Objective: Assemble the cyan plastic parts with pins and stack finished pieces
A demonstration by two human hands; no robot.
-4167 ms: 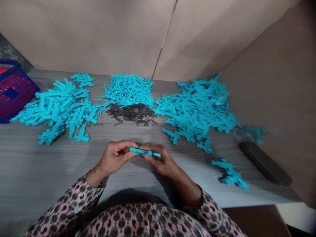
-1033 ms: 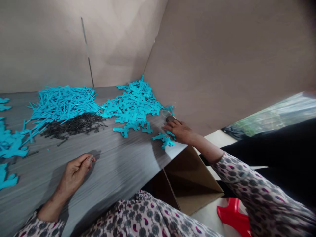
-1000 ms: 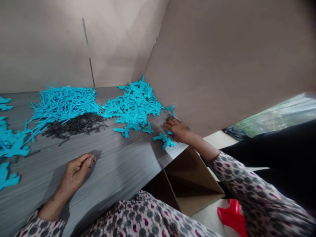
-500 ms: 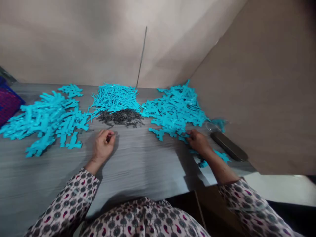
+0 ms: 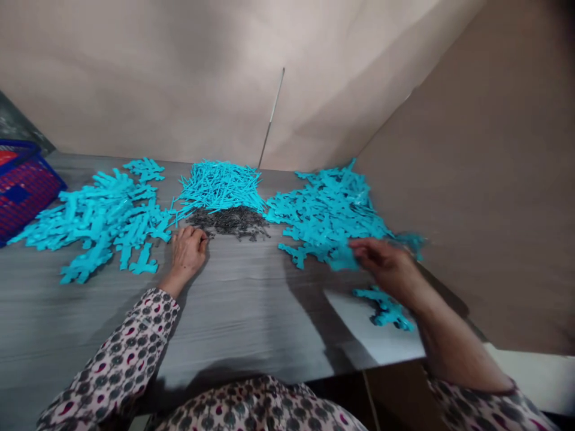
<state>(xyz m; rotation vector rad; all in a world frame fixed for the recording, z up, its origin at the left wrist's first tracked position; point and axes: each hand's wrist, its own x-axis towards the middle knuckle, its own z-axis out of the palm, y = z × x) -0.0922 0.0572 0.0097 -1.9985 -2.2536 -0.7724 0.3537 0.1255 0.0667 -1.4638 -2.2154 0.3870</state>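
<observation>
Grey wood-grained table (image 5: 238, 317), beige wall (image 5: 148, 78).
Turquoise sticks (image 5: 222, 184) lie behind the dark pin pile (image 5: 231, 222); well left of it, a blue mesh basket (image 5: 17, 194) shows red contents (image 5: 6, 157). The left hand (image 5: 188, 249) curls at the pile's left edge, its hold hidden; right of the pile, the right hand (image 5: 389, 264) seemingly pinches a blurred turquoise piece (image 5: 342, 257).

One dark heap (image 5: 236, 221); behind it, one stick heap (image 5: 222, 185); beside it, two turquoise-piece heaps, left heap (image 5: 94, 209) and right heap (image 5: 330, 206); one basket (image 5: 17, 194) far left of it; two hands, the left hand (image 5: 187, 251) at its edge, the right hand (image 5: 390, 269) rightward with seemingly one blurred piece (image 5: 342, 258).
</observation>
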